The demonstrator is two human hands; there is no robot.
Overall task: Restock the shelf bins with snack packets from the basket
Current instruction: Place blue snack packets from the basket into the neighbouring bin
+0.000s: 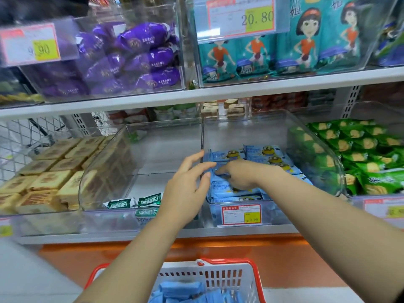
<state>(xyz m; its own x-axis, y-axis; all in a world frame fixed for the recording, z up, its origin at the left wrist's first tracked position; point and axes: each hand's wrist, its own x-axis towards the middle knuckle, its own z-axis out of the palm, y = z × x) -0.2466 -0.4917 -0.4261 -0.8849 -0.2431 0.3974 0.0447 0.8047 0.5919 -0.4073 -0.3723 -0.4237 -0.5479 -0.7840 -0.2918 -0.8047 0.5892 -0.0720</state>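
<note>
Shop shelving is facing the person. Nearest, the basket (218,277) is holding more blue packets (181,290). Beyond it, the left hand (185,186) is hovering spread and empty beside the bin (317,149). The right hand (242,173) is lying on the stack (262,156) inside, fingers bent, grip not determinable. Recommended: packets going in flat, faces up, rear space being filled first, with the left hand steadying the stack.

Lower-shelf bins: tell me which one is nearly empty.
The clear bin between the tan packs and the blue packets: it holds only a few green-and-white packets at its front, while the others hold far more.
</note>
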